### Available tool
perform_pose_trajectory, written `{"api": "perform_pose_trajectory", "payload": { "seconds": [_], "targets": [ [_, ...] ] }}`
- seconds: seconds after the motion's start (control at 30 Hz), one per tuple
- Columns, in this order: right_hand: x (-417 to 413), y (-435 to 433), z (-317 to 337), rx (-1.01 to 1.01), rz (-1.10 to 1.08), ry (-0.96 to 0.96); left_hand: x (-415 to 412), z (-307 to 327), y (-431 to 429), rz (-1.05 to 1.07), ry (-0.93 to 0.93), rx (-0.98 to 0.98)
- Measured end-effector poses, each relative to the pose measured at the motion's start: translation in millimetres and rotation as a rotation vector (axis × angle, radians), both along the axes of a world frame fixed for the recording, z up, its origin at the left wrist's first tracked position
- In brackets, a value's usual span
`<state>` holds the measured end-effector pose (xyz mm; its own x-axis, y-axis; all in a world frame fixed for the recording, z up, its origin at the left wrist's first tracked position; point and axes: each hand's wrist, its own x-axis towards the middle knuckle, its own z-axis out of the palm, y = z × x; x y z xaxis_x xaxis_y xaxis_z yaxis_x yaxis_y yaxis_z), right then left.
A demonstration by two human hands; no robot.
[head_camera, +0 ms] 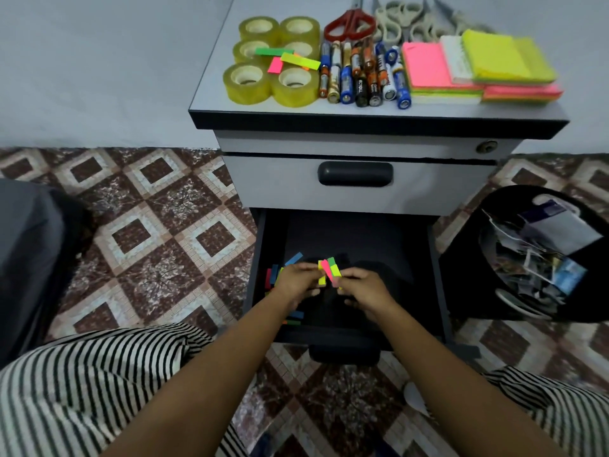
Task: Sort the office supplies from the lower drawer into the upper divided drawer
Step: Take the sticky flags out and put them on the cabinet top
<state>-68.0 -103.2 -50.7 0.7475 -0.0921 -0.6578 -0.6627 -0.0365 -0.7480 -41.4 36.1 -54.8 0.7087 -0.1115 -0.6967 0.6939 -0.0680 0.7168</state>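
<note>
Both hands are down in the open lower drawer (262,245). The left hand (296,282) and right hand (365,290) each pinch the same small bundle of neon index flags (329,272), apparently squaring the strips into one stack so they lift out together. More loose flags (273,280) lie along the drawer's left edge. Up on the cabinet's surface (212,92), tape rolls (273,61), batteries (362,74), scissors (349,23) and sticky-note pads (478,67) sit grouped by kind. They are likely staged there for sorting, since the upper drawer (286,186) is closed.
</note>
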Motion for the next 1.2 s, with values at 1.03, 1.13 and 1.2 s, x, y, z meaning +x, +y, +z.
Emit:
{"api": "perform_pose_trajectory", "payload": {
  "seconds": [1.03, 1.13, 1.2],
  "targets": [
    [24, 22, 253, -0.149, -0.015, -0.508, 8, 251, 16, 0.011, -0.701, 0.017],
    [46, 33, 271, -0.265, 0.009, -0.576, 21, 271, 27, 0.049, -0.787, 0.136],
    [60, 39, 279, -0.368, 0.04, -0.626, 34, 281, 33, 0.057, -0.812, 0.211]
  ]
}}
